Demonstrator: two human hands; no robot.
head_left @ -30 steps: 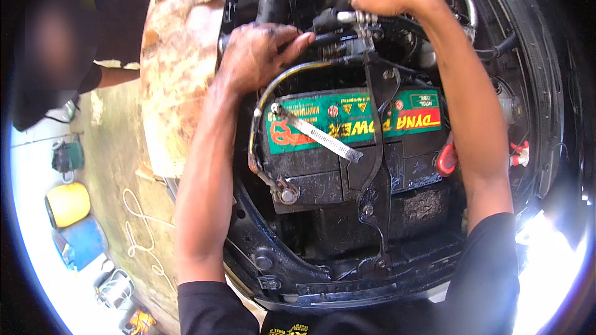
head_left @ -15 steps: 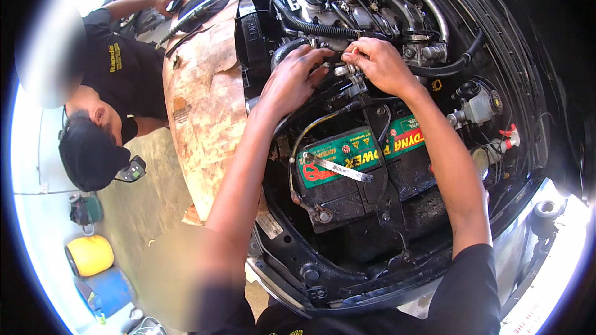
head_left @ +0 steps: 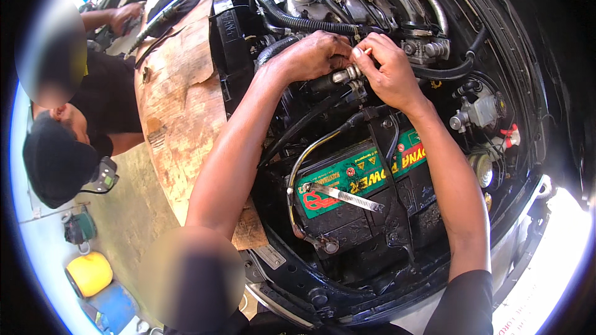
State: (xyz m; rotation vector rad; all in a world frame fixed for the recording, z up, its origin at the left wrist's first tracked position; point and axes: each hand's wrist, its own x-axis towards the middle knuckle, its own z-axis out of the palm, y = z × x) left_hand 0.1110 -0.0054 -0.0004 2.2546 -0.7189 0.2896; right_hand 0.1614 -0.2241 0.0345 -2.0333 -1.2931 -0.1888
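Note:
Over the engine bay, my two hands meet at a small metal fitting (head_left: 347,75) beside the engine. My left hand (head_left: 316,56) curls inward with its fingertips against the parts there; what they grip is hidden. Thumb and forefinger of my right hand (head_left: 391,74) are pinched together from the other side, on something too small to make out. A black ribbed hose (head_left: 304,22) runs just beyond my fingers. Nearer to me sits a car battery (head_left: 341,226) with a green label, and a metal band strip (head_left: 351,198) lies across its top.
A worn brown cardboard sheet (head_left: 180,80) covers the car's front edge on the left. Beyond it stands a co-worker in a black cap (head_left: 53,155), one hand (head_left: 126,17) near the far end. A yellow container (head_left: 90,273) and a blue container (head_left: 115,307) are on the floor.
My left hand has closed in toward my right, its fingers now more curled and touching the same spot. The view has shifted slightly, and the co-worker appears farther left.

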